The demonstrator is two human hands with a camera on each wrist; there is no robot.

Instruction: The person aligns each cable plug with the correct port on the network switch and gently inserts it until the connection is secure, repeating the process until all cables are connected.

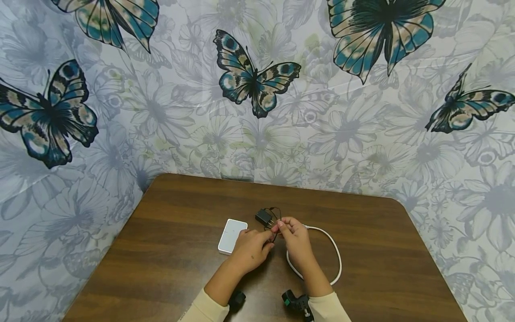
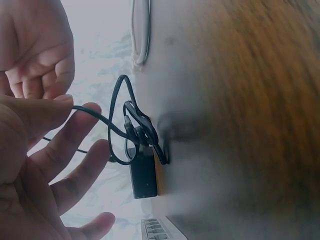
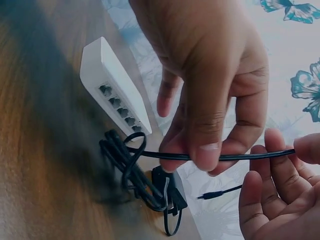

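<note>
My left hand [image 1: 251, 252] pinches a thin black power cord [image 3: 235, 157] between thumb and forefinger. My right hand [image 1: 295, 239] pinches the same cord a little to the right. In the right wrist view, a short stretch of cord runs taut between both hands. Its remaining loops hang bundled beside the black power adapter [image 1: 263, 217], whose prongs point right in the head view. A thin free end with a barrel plug [image 3: 210, 195] dangles beneath my right fingers. Beside my left hand lies a white network switch [image 1: 232, 235], its row of ports visible in the right wrist view.
A white cable [image 1: 337, 250] curves over the brown wooden table [image 1: 181, 214] around my right wrist. Black wrist-camera mounts [image 1: 295, 302] sit at both forearms. Behind the table hangs a butterfly-patterned cloth [image 1: 257, 147].
</note>
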